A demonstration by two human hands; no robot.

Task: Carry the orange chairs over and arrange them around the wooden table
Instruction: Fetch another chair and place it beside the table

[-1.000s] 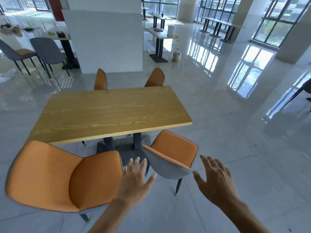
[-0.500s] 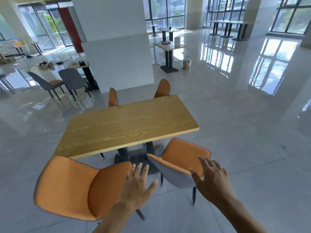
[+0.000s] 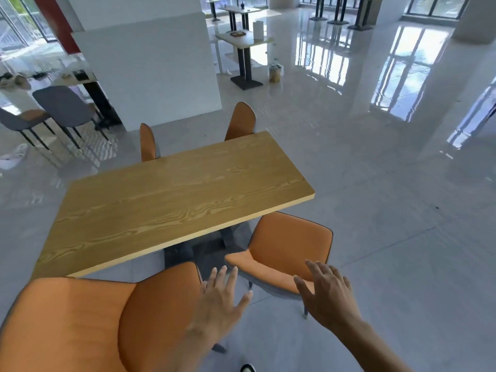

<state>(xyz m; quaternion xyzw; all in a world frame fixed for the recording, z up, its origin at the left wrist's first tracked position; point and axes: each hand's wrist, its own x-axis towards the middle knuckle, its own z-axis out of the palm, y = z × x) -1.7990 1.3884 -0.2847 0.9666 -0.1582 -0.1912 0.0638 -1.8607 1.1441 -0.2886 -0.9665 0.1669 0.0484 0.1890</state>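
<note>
Four orange chairs stand at the wooden table (image 3: 171, 200). The near-left chair (image 3: 88, 326) fills the lower left corner; its left side and base are cut off by the frame edge, and its legs are hidden except one foot below the left forearm. Its backrest is nearest the camera and its seat faces the table's long near edge. The near-right chair (image 3: 287, 248) stands at the table's near right corner, seat partly under the tabletop, backrest toward the camera, turned slightly leftward; its grey rear shell and one thin leg show.

On the far side, the far-left chair (image 3: 147, 143) and far-right chair (image 3: 241, 121) show only the tops of their backrests; seats and legs are hidden behind the tabletop. The table's long axis runs from lower left to upper right, with two chairs along each long side. Its dark pedestal base is only partly visible beneath.

The left hand (image 3: 218, 299) is spread flat, fingers straight, grip empty, over the gap between the two near chairs. The right hand (image 3: 326, 291) is likewise spread with an empty grip, over the near-right chair's backrest; contact cannot be determined.

Beyond stand a white pillar (image 3: 150, 63) and two grey chairs (image 3: 61, 106) on the glossy floor (image 3: 389, 210).
</note>
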